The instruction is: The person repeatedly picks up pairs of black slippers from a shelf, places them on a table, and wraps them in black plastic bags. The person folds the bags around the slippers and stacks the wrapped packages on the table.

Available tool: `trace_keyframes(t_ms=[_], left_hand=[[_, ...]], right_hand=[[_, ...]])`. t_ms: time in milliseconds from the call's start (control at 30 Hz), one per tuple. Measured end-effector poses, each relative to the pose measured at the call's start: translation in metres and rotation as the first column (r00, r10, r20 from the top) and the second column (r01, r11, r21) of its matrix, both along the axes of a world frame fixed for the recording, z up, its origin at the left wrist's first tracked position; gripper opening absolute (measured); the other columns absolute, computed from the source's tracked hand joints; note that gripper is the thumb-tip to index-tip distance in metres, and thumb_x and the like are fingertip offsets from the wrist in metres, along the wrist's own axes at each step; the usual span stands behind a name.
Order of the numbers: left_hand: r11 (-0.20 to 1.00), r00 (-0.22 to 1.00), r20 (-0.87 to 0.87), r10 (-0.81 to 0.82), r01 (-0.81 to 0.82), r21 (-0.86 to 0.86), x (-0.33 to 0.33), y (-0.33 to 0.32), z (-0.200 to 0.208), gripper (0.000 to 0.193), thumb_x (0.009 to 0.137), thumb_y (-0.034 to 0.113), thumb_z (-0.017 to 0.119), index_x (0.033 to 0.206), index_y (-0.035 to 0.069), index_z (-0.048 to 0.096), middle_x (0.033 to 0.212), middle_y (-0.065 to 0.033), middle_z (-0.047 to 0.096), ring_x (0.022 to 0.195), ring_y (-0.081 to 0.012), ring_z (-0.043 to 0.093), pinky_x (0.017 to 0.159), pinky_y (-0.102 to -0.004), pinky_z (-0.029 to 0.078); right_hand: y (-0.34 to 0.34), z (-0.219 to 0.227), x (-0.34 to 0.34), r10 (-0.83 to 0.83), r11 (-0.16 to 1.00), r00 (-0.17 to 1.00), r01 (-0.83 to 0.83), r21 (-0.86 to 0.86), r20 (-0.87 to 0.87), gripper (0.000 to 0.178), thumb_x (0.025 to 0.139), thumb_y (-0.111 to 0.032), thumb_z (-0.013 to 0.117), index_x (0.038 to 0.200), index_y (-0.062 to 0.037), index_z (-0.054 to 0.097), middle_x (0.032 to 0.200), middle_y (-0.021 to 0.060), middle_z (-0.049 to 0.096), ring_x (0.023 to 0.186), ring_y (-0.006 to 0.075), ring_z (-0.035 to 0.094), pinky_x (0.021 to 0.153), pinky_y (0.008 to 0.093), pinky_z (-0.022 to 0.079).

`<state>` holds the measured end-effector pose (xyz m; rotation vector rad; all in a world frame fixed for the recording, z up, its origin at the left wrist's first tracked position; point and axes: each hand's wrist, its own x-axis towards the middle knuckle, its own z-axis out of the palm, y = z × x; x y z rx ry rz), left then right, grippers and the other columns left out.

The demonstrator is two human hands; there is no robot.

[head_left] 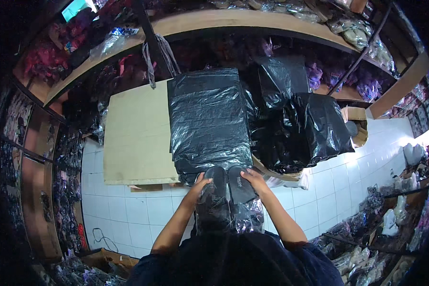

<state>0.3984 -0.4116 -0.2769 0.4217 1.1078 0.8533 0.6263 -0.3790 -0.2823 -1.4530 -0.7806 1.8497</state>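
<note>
A pair of black sandals is held close in front of my body, side by side with the heel ends pointing away from me. My left hand (201, 183) is closed on the outer edge of the left sandal (214, 186), thumb on top. On the other side my right hand (253, 181) grips the right sandal (240, 188) the same way. Clear crinkled plastic (248, 213) covers or lies around their nearer ends. Just beyond the sandals lies a flat stack of black plastic bags (209, 119), its near edge meeting their far ends.
Left of the bags is a beige cardboard surface (136, 138). More black plastic bags (324, 126) are heaped at the right, beside an open cardboard box (360, 126). Wooden shelves (224, 20) with plastic-wrapped goods surround the white tiled floor (164, 212). A thin cord (105, 240) lies on the tiles.
</note>
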Motion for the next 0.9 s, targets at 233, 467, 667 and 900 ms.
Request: trace_keyframes(t_ms=[233, 467, 667, 900], left_hand=[[0.999, 0.999, -0.013, 0.048, -0.048, 0.018, -0.011, -0.007, 0.009, 0.065, 0.076, 0.022, 0.053, 0.129, 0.005, 0.021, 0.104, -0.0069, 0.05, 0.093, -0.0154, 0.049, 0.079, -0.0256, 0.039], [0.994, 0.996, 0.072, 0.053, -0.06, 0.092, -0.027, -0.008, 0.022, 0.063, 0.075, 0.018, 0.052, 0.13, 0.005, 0.023, 0.115, -0.0094, 0.045, 0.102, -0.018, 0.046, 0.084, -0.0279, 0.038], [0.992, 0.995, 0.08, 0.06, -0.068, 0.108, -0.043, -0.004, 0.033, 0.067, 0.069, 0.01, 0.053, 0.13, 0.012, 0.024, 0.119, -0.007, 0.043, 0.106, -0.0197, 0.044, 0.088, -0.0296, 0.036], [0.983, 1.0, -0.012, -0.012, 0.014, 0.181, -0.06, 0.01, 0.012, 0.067, 0.067, 0.009, 0.055, 0.128, 0.01, 0.028, 0.115, -0.0078, 0.045, 0.102, -0.0189, 0.045, 0.086, -0.0294, 0.037]], right_hand=[[0.008, 0.017, -0.011, 0.148, 0.989, 0.989, -0.148, 0.011, -0.01, 0.048, 0.077, -0.03, 0.059, 0.109, 0.0034, 0.047, 0.1, 0.0069, 0.055, 0.088, 0.0135, 0.053, 0.077, 0.0244, 0.04], [0.017, 0.002, -0.027, 0.216, 0.954, 0.95, -0.255, -0.158, -0.228, 0.049, 0.076, -0.033, 0.058, 0.107, 0.0036, 0.05, 0.099, 0.0104, 0.057, 0.087, 0.0174, 0.055, 0.079, 0.0273, 0.041], [0.023, 0.035, -0.042, 0.2, 0.906, 0.916, -0.308, -0.29, -0.347, 0.046, 0.077, -0.032, 0.055, 0.107, 0.0023, 0.05, 0.099, 0.0108, 0.057, 0.087, 0.0183, 0.055, 0.082, 0.0283, 0.04], [0.028, 0.005, -0.046, 0.237, 0.971, 0.971, -0.235, 0.048, -0.031, 0.056, 0.074, -0.028, 0.058, 0.118, 0.0023, 0.039, 0.112, 0.0135, 0.049, 0.102, 0.021, 0.046, 0.088, 0.0274, 0.033]])
